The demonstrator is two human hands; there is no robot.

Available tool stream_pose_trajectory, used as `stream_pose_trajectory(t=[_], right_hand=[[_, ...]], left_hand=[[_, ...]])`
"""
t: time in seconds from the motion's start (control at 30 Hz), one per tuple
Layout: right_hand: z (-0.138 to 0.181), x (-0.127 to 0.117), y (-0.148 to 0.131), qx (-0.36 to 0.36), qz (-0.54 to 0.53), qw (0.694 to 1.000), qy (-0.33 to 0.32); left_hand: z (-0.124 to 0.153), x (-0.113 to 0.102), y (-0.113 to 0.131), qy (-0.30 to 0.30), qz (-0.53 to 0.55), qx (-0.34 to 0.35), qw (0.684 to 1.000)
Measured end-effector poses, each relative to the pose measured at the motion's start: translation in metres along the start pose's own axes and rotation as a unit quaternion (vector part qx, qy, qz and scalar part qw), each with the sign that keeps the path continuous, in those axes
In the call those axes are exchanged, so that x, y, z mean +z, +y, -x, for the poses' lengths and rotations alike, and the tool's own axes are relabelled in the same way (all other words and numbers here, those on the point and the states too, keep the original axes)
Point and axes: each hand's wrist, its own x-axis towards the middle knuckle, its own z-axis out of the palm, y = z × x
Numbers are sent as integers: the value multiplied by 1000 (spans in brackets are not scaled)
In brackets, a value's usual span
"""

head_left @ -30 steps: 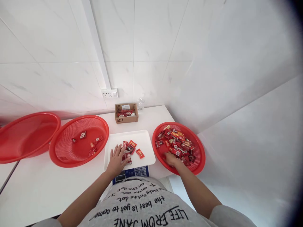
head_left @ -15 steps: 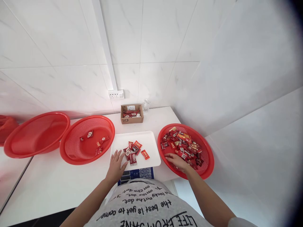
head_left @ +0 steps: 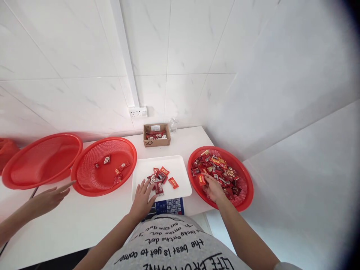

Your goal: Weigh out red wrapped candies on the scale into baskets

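Note:
My right hand [head_left: 214, 188] is closed on a small red wrapped candy [head_left: 201, 179] over the left side of the right-hand red basket [head_left: 247, 187]. Many more red and dark red candy packets [head_left: 219, 163] are heaped in that basket. My left hand [head_left: 143, 200] lies with fingers spread on the near left edge of the white tray [head_left: 180, 165], close to a small pile of wrapped candies [head_left: 159, 187]. One candy [head_left: 173, 183] lies apart from the pile on the tray. Beneath the tray sits a digital scale with a blue keypad [head_left: 171, 206], partly hidden.
A second red basket [head_left: 84, 180] holds several candies. Farther left is a red basin [head_left: 42, 161]. Another person's hand [head_left: 53, 198] reaches in from the left. A cardboard box [head_left: 156, 141] with packets and a clear plastic container [head_left: 173, 125] stand by the wall.
My right hand has lifted slightly and now has a red candy in its fingers. Another person's hand has come into view at left. My left hand has barely moved.

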Motion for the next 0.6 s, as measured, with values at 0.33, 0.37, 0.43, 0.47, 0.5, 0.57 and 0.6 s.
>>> stream_pose_trajectory(t=[0.33, 0.37, 0.43, 0.47, 0.5, 0.57, 0.6], right_hand=[[8, 42, -10, -182, 194, 964, 8], [10, 49, -6, -209, 250, 945, -21], [17, 65, 3, -241, 344, 903, -94], [20, 73, 9, -252, 387, 878, -127], [24, 81, 15, -265, 427, 851, -150], [30, 94, 25, -295, 498, 799, -166], [32, 99, 29, -306, 522, 779, -165]], left_hand=[[0, 5, -6, 9, -11, 16, 1000], [0, 5, -7, 10, -11, 14, 1000], [0, 4, -7, 8, -11, 10, 1000], [0, 4, -7, 5, -11, 8, 1000], [0, 4, -7, 1, -12, 7, 1000], [0, 3, -6, -5, -13, 6, 1000], [0, 3, -6, -7, -13, 7, 1000]])
